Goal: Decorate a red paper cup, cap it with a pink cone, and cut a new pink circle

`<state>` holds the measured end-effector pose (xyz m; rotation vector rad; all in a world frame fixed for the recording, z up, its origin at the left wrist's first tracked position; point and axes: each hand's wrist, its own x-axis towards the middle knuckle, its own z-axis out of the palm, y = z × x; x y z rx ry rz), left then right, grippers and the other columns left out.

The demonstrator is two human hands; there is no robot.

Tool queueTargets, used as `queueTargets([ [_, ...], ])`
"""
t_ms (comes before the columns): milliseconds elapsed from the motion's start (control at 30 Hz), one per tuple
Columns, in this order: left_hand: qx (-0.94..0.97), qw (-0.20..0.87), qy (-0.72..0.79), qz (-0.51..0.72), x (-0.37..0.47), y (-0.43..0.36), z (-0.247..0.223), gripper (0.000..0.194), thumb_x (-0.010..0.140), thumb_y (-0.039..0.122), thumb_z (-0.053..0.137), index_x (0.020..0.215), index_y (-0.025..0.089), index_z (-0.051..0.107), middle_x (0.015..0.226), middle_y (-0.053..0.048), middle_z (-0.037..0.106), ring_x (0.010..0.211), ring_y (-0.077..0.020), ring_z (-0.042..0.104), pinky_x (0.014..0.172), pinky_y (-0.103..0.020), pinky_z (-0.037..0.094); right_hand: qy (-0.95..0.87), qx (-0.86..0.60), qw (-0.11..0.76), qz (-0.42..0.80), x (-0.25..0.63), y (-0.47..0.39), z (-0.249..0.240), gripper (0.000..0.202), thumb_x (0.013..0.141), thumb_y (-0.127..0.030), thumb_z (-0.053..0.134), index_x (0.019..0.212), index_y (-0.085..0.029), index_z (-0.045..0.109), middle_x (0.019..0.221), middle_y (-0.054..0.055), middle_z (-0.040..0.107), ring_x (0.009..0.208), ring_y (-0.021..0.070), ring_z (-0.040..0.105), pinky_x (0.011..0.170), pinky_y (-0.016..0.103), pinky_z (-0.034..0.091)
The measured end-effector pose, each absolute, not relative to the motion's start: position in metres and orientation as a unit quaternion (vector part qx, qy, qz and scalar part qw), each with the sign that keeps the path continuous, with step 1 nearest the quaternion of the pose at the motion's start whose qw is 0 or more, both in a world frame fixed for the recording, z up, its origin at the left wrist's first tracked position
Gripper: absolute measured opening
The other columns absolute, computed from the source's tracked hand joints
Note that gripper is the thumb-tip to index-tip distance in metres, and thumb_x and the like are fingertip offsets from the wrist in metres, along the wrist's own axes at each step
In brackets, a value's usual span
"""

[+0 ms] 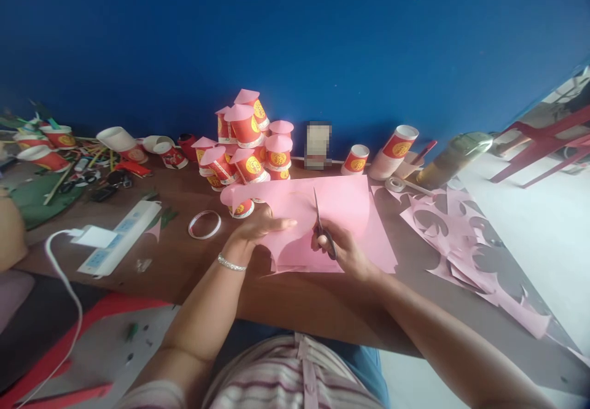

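A sheet of pink paper (341, 197) is held raised at the table's middle, over more pink sheets (380, 252). My left hand (260, 227) grips its left side, thumb on top and fingers hidden underneath. The sheet's left edge has a curved cut-out. In my right hand (338, 246) is a pair of dark-handled scissors (317, 209), its blade pointing away from me over the paper. Whether the blades are cutting into the sheet I cannot tell. Just behind stand stacked red paper cups (249, 132) topped with pink paper cones (239, 112).
Pink paper offcuts (454, 237) lie along the right side. A roll of tape (204, 224) and a power strip (120, 237) with a plugged-in charger sit to the left. Toward the wall are a cup stack (400, 146) and a bottle (454, 158). Another person's arm (10, 230) shows far left.
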<state>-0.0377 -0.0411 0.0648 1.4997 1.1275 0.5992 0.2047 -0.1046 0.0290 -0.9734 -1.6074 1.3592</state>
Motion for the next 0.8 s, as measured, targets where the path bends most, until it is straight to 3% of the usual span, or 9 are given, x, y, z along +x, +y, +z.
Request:
queueTargets([
  [100,0.653,0.520,0.501,0.227,-0.036,-0.040,0.065,0.070,0.068,0.058,0.080,0.054,0.025,0.020,0.054,0.007,0.015,0.052,-0.0057,0.017,0.047,-0.027,0.017,-0.629,-0.391,0.398,0.541,0.206,-0.105,0.024,0.054,0.095,-0.075,0.057,0.097,-0.021,0.061,0.082,0.003,0.062,0.075,0.0163,0.060,0.064,0.029,0.051],
  [200,0.646,0.534,0.498,0.222,-0.033,-0.040,0.066,0.071,0.067,0.054,0.082,0.056,0.025,0.019,0.052,0.007,0.013,0.051,-0.0069,0.021,0.047,-0.027,0.023,-0.625,-0.396,0.391,0.547,0.211,-0.107,0.020,0.052,0.095,-0.073,0.059,0.102,-0.021,0.062,0.083,0.003,0.063,0.076,0.0167,0.061,0.064,0.028,0.051],
  [400,0.587,0.633,0.441,0.245,-0.024,-0.045,0.070,0.053,0.062,0.047,0.083,0.062,0.022,0.037,0.053,0.006,0.038,0.057,-0.0111,0.046,0.056,-0.026,0.044,-0.612,-0.408,0.384,0.558,0.216,-0.112,0.019,0.056,0.094,-0.074,0.059,0.110,-0.020,0.062,0.084,0.004,0.064,0.076,0.0166,0.062,0.062,0.028,0.050],
  [567,0.577,0.658,0.408,0.260,-0.021,-0.047,0.071,0.050,0.063,0.044,0.085,0.063,0.020,0.041,0.051,0.006,0.040,0.066,-0.0173,0.058,0.066,-0.029,0.051,-0.608,-0.425,0.378,0.554,0.214,-0.113,0.022,0.061,0.091,-0.079,0.060,0.109,-0.020,0.063,0.083,0.004,0.064,0.075,0.0169,0.061,0.061,0.028,0.049],
  [800,0.590,0.626,0.432,0.271,-0.019,-0.048,0.078,0.053,0.062,0.035,0.086,0.056,0.022,0.035,0.045,0.007,0.033,0.061,-0.0154,0.053,0.065,-0.030,0.054,-0.614,-0.422,0.382,0.546,0.214,-0.114,0.021,0.060,0.092,-0.077,0.060,0.110,-0.020,0.063,0.084,0.003,0.064,0.077,0.0175,0.062,0.063,0.029,0.051],
])
